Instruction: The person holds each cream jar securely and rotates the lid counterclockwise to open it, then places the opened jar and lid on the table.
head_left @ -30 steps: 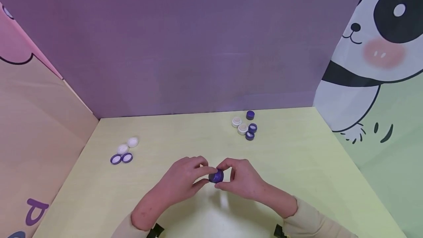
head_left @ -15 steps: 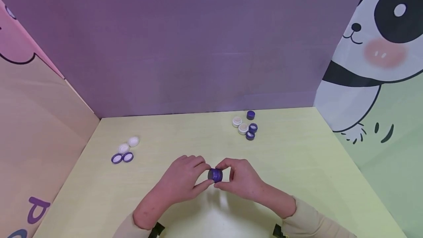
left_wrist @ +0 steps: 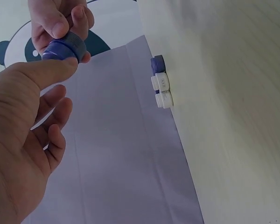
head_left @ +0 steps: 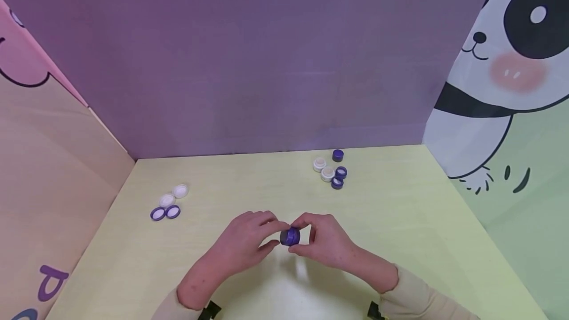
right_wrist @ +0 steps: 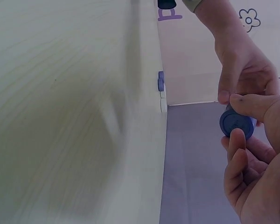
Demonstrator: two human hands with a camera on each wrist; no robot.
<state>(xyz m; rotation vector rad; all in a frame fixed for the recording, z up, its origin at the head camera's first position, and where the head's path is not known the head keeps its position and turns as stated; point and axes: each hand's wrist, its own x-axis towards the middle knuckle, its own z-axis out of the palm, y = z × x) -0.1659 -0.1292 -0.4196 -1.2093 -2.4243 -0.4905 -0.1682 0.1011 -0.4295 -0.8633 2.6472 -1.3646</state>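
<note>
A small purple screw-top jar [head_left: 290,236] is held on its side above the table between both hands. From the right, my right hand [head_left: 326,241] pinches it between thumb and fingers. On the other side my left hand [head_left: 246,243] has its index finger on the jar's upper edge and its thumb close to the lower edge. The left wrist view shows a left fingertip against the jar [left_wrist: 65,46], with the remaining fingers curled below. A round blue end of the jar [right_wrist: 236,123] faces the right wrist camera. The seam between lid and body is hard to make out.
At left on the pale table [head_left: 249,181] lie two white lids [head_left: 180,191] and two purple-rimmed lids [head_left: 173,212]. Far back stand white jars [head_left: 327,174], two open purple jars [head_left: 341,172] and a covered purple jar [head_left: 338,155]. A purple backdrop [head_left: 266,63] rises behind.
My left fingers shift about the jar's edge; half a second ago the thumb reached further under it and the index was drawn back. My right hand stays almost still.
</note>
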